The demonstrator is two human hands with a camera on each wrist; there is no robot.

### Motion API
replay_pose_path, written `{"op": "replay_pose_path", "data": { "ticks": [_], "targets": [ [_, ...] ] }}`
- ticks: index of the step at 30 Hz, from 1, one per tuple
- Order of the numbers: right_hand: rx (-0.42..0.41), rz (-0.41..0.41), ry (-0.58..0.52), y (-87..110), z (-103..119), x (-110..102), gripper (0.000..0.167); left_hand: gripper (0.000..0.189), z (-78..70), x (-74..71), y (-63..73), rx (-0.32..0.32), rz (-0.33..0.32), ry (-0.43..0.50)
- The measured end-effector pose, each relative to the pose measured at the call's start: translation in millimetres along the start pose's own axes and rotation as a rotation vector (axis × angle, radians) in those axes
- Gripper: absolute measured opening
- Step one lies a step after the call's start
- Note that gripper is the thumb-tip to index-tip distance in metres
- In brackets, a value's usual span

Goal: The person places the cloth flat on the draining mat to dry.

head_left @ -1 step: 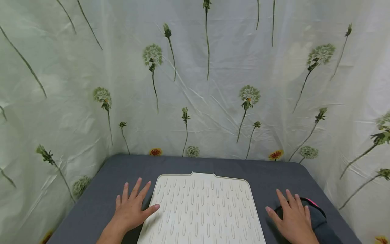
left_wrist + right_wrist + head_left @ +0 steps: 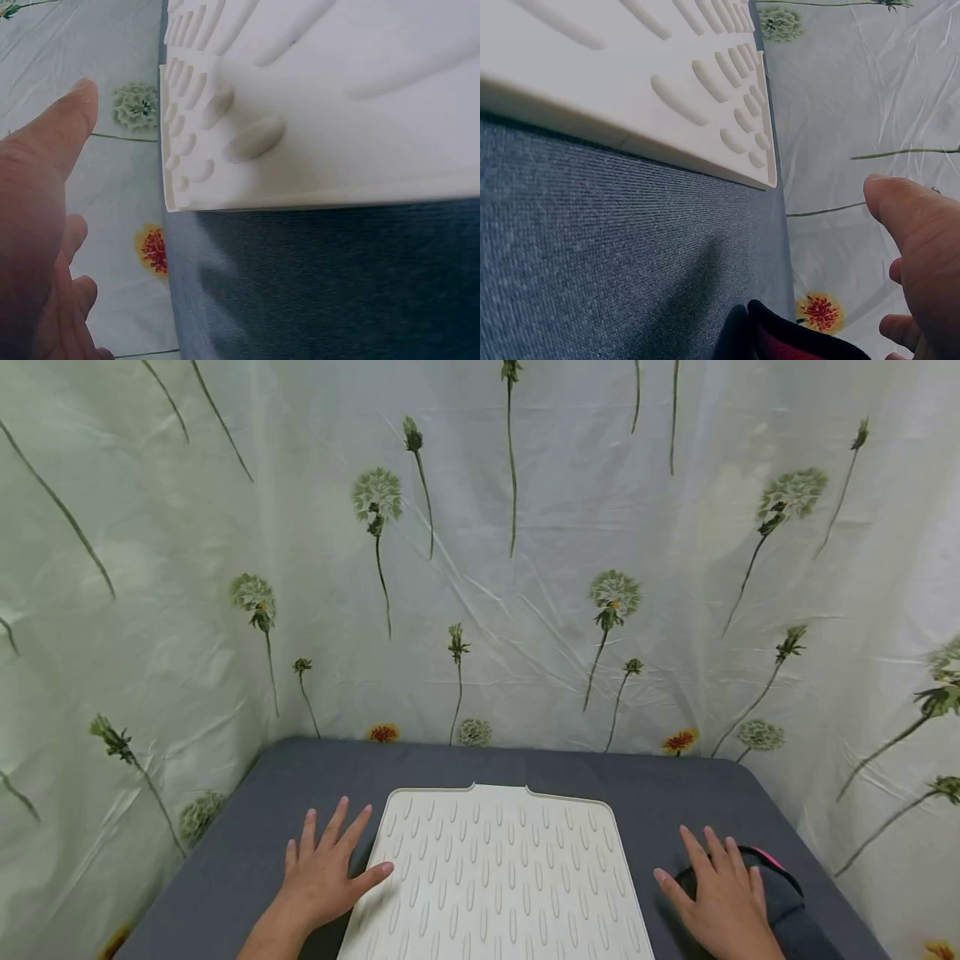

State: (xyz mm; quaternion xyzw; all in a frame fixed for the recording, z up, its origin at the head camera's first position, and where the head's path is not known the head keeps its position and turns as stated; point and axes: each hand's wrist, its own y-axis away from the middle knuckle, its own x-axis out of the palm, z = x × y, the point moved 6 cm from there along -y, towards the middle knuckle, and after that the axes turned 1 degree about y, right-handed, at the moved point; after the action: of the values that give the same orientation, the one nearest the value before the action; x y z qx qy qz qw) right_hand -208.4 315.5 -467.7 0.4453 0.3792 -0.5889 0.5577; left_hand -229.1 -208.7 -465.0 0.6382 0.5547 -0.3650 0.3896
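Note:
A white drainage mat (image 2: 487,872) with rows of raised oval ridges and a notched lip at its far edge lies on the grey table cover. My left hand (image 2: 318,872) hovers over its left edge, fingers spread, thumb above the mat; the left wrist view shows that hand (image 2: 37,187) holding nothing. On the other side, my right hand (image 2: 723,893) is spread above a dark fabric item (image 2: 791,902) with a black rim and a pink-red edge. Part of this item is hidden beneath the hand, so its kind is unclear. Red inner cloth (image 2: 780,346) shows in the right wrist view.
Dark grey cloth (image 2: 322,764) covers the table. Behind and at both sides hangs a pale curtain (image 2: 540,635) printed with dandelions, close against the table's edges.

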Motion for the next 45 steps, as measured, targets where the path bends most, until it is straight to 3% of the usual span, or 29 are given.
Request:
{"op": "replay_pose_path", "data": {
  "ticks": [13,20,30,45],
  "targets": [
    [-0.012,-0.061,-0.019,13.7,2,-10,0.096,0.099,15.1,3.7,14.5,-0.037,0.017,0.050],
    [-0.015,-0.118,0.013,20.3,0,-15,0.092,0.098,8.3,-4.0,14.0,-0.003,-0.033,0.021],
    [-0.008,-0.185,0.056,29.7,1,-20,0.087,0.097,-1.1,-6.5,15.7,0.023,-0.043,0.009],
    [0.097,-0.067,0.074,28.0,-17,-17,0.097,0.095,3.5,-1.5,24.1,0.010,-0.038,0.006]
  ]
}}
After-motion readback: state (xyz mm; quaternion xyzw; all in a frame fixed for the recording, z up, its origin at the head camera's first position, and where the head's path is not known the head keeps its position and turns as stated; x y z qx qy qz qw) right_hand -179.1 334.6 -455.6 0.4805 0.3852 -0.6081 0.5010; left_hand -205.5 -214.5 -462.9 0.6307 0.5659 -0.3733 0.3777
